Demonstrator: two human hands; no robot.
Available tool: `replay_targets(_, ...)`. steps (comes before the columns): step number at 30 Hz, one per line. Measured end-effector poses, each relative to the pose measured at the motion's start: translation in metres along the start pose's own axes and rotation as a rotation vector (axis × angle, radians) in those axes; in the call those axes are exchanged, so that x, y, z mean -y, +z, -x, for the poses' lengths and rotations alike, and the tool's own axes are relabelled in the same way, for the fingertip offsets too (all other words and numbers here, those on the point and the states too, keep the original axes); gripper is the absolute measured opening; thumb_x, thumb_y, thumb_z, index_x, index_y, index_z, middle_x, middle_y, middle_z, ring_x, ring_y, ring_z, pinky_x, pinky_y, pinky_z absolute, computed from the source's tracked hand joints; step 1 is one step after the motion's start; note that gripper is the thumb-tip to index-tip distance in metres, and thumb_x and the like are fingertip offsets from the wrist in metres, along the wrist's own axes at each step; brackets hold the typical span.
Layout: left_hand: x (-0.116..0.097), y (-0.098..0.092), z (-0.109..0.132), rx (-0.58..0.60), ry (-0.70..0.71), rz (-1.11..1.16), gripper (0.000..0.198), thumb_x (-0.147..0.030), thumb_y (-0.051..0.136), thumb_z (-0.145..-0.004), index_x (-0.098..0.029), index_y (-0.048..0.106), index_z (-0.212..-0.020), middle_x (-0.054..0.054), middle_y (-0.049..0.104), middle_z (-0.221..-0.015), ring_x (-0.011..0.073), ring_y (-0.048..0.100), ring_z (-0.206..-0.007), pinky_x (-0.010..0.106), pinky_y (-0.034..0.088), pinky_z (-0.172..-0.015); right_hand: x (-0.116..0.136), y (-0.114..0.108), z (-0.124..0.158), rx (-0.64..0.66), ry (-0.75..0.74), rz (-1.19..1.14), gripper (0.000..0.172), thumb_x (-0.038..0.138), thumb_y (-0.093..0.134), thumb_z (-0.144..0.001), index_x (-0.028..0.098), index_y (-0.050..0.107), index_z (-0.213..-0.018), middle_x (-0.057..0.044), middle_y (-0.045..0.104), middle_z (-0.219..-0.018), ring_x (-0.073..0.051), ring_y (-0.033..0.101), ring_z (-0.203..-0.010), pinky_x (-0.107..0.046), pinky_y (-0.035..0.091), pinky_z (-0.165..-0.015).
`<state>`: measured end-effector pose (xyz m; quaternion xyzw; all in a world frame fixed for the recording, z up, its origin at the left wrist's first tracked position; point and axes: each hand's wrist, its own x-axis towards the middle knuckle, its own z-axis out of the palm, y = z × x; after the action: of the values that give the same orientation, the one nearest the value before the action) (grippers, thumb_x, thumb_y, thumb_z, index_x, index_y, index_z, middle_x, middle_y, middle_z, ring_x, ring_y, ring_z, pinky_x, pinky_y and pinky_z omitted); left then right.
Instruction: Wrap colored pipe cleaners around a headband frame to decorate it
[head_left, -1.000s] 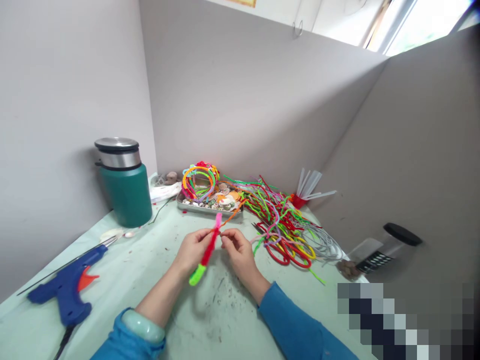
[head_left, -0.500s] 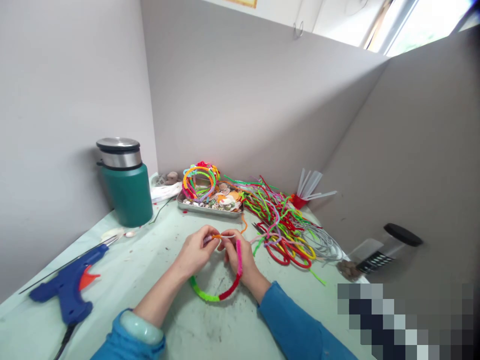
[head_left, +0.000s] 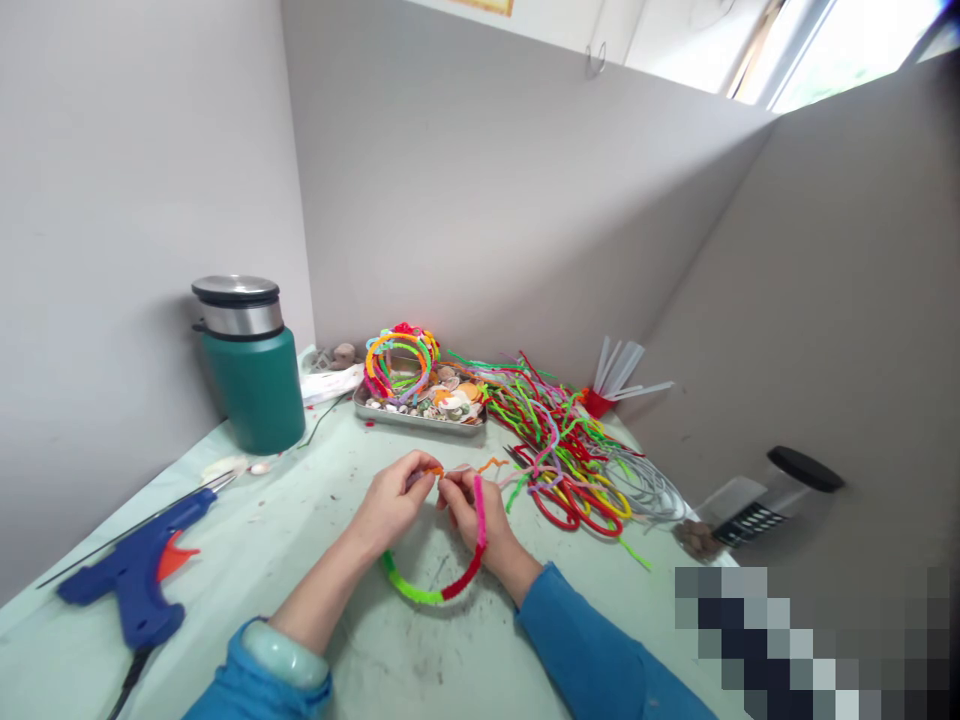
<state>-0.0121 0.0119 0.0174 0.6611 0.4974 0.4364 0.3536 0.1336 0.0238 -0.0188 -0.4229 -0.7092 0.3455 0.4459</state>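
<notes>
A ring wrapped in fuzzy pipe cleaner (head_left: pixel 420 592), green, lime, red and pink, hangs between my hands above the table. My left hand (head_left: pixel 399 500) is closed in a pinch on its upper left part, where a bit of orange shows at the fingertips. Close beside it, my right hand (head_left: pixel 471 508) pinches an orange pipe cleaner (head_left: pixel 491 464), whose kinked tail sticks out to the right behind the fingers. The ring's pink stretch (head_left: pixel 480 512) passes in front of my right hand. My fingers hide most of the ring's top.
A metal tray (head_left: pixel 420 425) holds buttons and finished colourful rings (head_left: pixel 401 365). To its right lie piled pipe cleaners (head_left: pixel 525 410) and red-handled scissors (head_left: pixel 577 505). A blue glue gun (head_left: pixel 142 565) and a green flask (head_left: pixel 255 385) stand left; a clear jar (head_left: pixel 780 500) lies right.
The orange tail has shifted from hanging behind my right hand to poking out sideways. My right fingers now cover the pale bare stretch of the ring. The ring has moved slightly right.
</notes>
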Motion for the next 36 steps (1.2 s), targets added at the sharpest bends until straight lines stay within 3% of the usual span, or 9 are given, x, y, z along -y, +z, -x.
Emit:
replay_targets(16,-0.003,0.001,0.003,-0.003,0.019,-0.127,0.017,-0.026,0.041,-0.078,-0.018,0.056,-0.081,-0.003,0.056,-0.065,0.0118,0.048,-0.060,0.022,0.035,-0.057,-0.007,0.004,-0.001,0.094,0.065,-0.100,0.030,0.034,0.048,-0.082,0.014,0.062,-0.063,0.001,0.050,-0.056,-0.008,0.045,-0.044,-0.019,0.033,-0.042)
replay_targets(26,0.007,0.002,0.000,0.024,-0.017,0.007,0.016,-0.030,0.041,-0.079,-0.018,0.052,-0.082,-0.003,0.057,-0.066,0.0125,0.052,-0.064,0.022,0.038,-0.060,0.006,0.000,0.000,0.190,0.091,-0.304,0.038,0.039,0.041,-0.086,0.014,0.061,-0.065,0.002,0.048,-0.046,-0.008,0.042,-0.038,-0.019,0.033,-0.041)
replay_targets(33,0.011,0.003,-0.001,0.018,-0.016,0.008,0.016,-0.028,0.044,-0.077,-0.017,0.055,-0.083,-0.001,0.059,-0.073,0.0133,0.053,-0.068,0.022,0.040,-0.062,0.008,0.001,0.000,0.257,0.111,-0.296,0.032,0.035,0.045,-0.083,0.013,0.060,-0.066,0.000,0.054,-0.053,-0.007,0.040,-0.038,-0.019,0.030,-0.038)
replay_targets(36,0.009,0.003,-0.001,0.039,-0.016,0.035,0.016,-0.027,0.044,-0.076,-0.017,0.056,-0.080,-0.001,0.059,-0.070,0.0134,0.054,-0.067,0.023,0.041,-0.063,0.007,0.001,0.000,0.220,0.089,-0.218,0.031,0.031,0.045,-0.083,0.013,0.059,-0.061,0.001,0.052,-0.051,-0.007,0.040,-0.040,-0.019,0.030,-0.040)
